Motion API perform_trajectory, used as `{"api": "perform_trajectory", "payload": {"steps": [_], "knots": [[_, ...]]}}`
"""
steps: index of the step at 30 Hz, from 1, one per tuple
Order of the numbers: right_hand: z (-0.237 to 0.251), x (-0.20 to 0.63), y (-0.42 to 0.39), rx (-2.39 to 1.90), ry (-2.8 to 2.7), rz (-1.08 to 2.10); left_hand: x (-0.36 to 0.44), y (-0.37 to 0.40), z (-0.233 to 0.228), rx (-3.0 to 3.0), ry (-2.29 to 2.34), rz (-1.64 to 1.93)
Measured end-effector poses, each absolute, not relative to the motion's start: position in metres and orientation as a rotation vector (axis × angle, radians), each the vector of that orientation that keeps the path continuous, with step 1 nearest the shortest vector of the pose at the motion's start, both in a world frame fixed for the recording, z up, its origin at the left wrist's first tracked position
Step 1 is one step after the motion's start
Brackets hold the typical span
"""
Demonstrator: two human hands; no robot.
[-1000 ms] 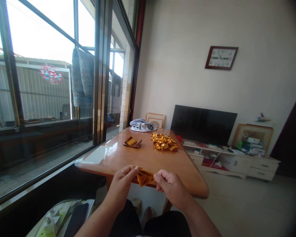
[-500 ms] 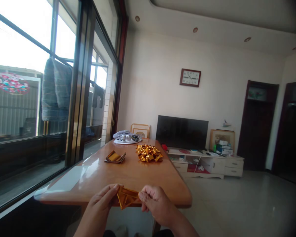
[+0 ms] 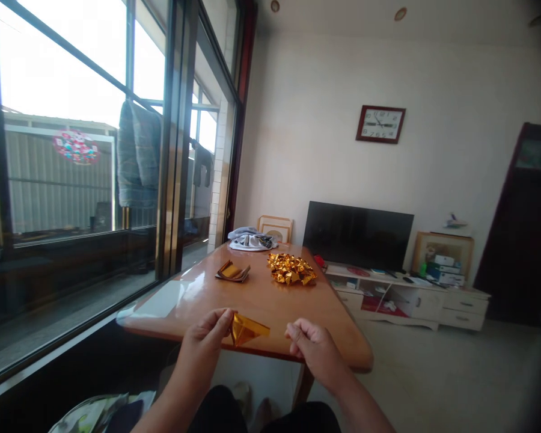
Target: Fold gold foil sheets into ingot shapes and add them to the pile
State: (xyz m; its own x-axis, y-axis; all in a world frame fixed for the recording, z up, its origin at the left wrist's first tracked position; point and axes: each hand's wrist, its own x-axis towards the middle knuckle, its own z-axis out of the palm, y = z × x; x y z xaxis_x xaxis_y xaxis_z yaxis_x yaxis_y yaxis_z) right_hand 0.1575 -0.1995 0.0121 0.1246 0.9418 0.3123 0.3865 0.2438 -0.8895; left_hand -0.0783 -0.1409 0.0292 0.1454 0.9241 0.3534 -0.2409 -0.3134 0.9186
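A folded piece of gold foil paper (image 3: 251, 329) is pinched between the thumb and fingers of my left hand (image 3: 206, 332), above the near edge of the table. Its narrow end points right, toward my right hand (image 3: 313, 344). My right hand is a short way off from the paper, fingers curled and thumb pressed against them, with nothing visible in them. Farther back on the table (image 3: 216, 299) lies a heap of folded gold foil pieces (image 3: 291, 269). Left of that heap is a small stack of gold and brown paper sheets (image 3: 233, 272).
Bundled cloth (image 3: 252, 239) lies at the table's far end, with picture frames (image 3: 275, 228) behind it. A television (image 3: 358, 234) stands on a white cabinet (image 3: 426, 305) past the table. Glass sliding doors (image 3: 175, 144) run along the left side.
My right hand has let go of the gold paper and moved apart to the right. The paper now hangs from my left hand alone. The view has turned left and slightly down.
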Motion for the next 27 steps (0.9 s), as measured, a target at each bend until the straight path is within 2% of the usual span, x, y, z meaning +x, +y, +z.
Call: {"api": "perform_trajectory", "payload": {"steps": [3,7,19,27], "knots": [[0.024,0.151,-0.2,-1.299,-1.482,0.479,-0.076,-0.146,0.03,1.4,0.725,1.371],[0.04,0.129,-0.206,-1.258,-1.545,0.418,-0.065,-0.155,0.026,1.452,0.72,1.287],[0.025,0.119,-0.206,-1.161,-1.605,0.744,-0.061,-0.156,0.016,1.476,0.657,1.172],[0.015,0.125,-0.204,-1.168,-1.522,0.775,-0.058,-0.153,0.014,1.388,0.603,1.141]]}}
